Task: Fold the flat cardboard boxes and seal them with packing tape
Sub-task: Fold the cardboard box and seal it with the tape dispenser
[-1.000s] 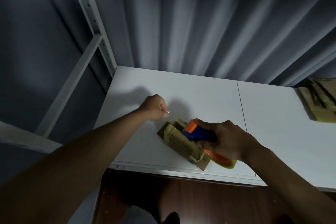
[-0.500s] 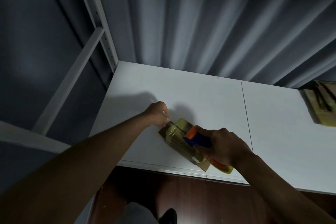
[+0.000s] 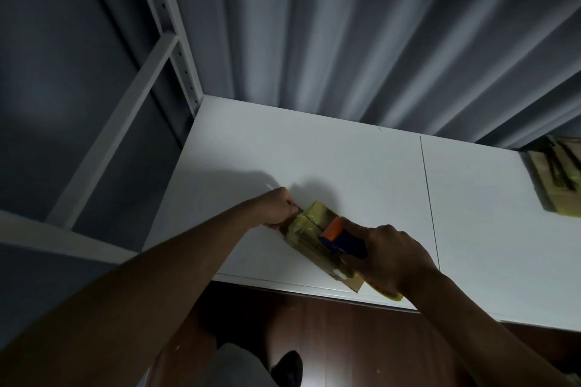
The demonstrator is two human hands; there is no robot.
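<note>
Head view: small tape-wrapped brown cardboard box (image 3: pixel 309 237) is lying on white counter (image 3: pixel 314 160).
Left hand (image 3: pixel 278 209): grip is pinched on box end.
Right hand (image 3: pixel 393 259): grip is clamped on orange-and-blue tape dispenser (image 3: pixel 341 237).
Advice: tape should be pressed flat and drawn straight.

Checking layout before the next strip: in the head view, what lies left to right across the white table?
left hand → small cardboard box → tape dispenser → right hand → stacked cardboard boxes at the far right edge.

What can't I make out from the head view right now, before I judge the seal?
- Near end of the small tape-wrapped brown cardboard box: hidden by the right hand gripping the orange-and-blue tape dispenser.
- Far end flap: hidden by the left hand.
- Flat brown cardboard stack: cut off by the right edge, dim.
</note>
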